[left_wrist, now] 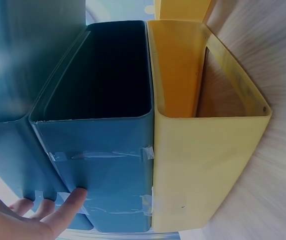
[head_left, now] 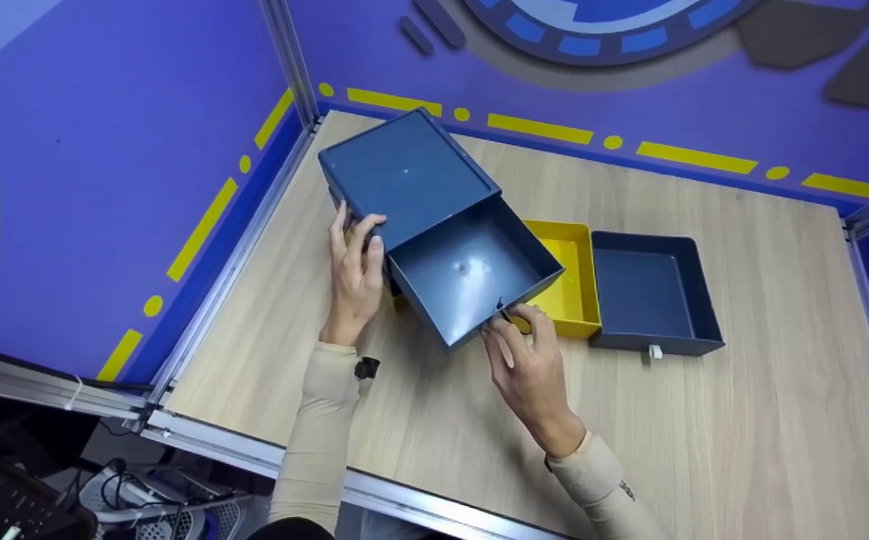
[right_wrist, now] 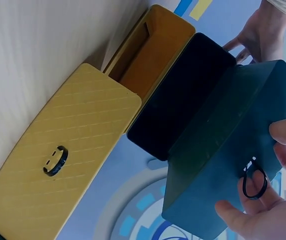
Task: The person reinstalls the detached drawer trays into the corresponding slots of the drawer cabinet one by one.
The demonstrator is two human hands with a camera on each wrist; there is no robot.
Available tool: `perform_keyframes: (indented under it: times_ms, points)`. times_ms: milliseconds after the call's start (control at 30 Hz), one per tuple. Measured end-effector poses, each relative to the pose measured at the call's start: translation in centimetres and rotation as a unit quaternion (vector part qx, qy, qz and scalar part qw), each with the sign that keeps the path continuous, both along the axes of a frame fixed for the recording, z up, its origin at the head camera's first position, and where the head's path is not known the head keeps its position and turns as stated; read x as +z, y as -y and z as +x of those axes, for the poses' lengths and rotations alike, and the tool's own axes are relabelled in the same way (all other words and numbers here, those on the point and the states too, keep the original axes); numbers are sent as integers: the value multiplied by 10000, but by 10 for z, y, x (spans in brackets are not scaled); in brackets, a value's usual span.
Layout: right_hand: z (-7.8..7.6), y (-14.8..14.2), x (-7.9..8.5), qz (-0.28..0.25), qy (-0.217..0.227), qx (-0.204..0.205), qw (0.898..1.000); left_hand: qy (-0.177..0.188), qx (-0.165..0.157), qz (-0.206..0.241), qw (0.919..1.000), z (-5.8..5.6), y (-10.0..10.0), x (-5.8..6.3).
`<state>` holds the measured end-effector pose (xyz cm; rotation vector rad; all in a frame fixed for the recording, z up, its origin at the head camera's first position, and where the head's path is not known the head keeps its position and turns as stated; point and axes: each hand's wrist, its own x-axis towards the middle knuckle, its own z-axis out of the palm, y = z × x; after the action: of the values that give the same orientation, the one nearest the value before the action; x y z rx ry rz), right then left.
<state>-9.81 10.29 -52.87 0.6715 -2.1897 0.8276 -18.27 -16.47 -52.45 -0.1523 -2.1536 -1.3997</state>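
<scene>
A dark blue drawer casing point(head_left: 404, 172) tops a stack, set at an angle on the table. Its drawer point(head_left: 464, 262) slides partway out toward me and holds nothing. Against the casing's left side rests my left hand point(head_left: 356, 281), fingers extended along the wall and upper edge. My right hand point(head_left: 536, 375) holds the drawer at its front panel, fingers bent around the black loop pull point(right_wrist: 254, 182). Below, in the left wrist view, come an open dark blue casing point(left_wrist: 93, 137) and a yellow casing point(left_wrist: 203, 160), both without drawers.
Right of the stack stands a yellow drawer point(head_left: 573, 270), with a dark blue drawer point(head_left: 644, 300) beside it bearing a white tab point(head_left: 655, 351). Blue-purple panels point(head_left: 554, 90) wall the table at the back and left. A metal rail point(head_left: 389, 502) edges the front.
</scene>
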Motion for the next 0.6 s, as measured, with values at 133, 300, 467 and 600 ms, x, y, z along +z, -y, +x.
perform_keyframes:
  times_ms: [133,300,467,600]
  points:
    - [-4,4,-1,-23,59,-19,10000,-49,-6,-21,10000,-1,1,0]
    - [-8,8,-2,-48,197,-54,9998,-11,-19,-66,10000,-1,1,0]
    - [-16,14,1,-97,247,16,9996,60,45,-91,9999,0,2,1]
    - [-22,20,4,20,256,29,9997,93,80,-112,9999,1,1,2]
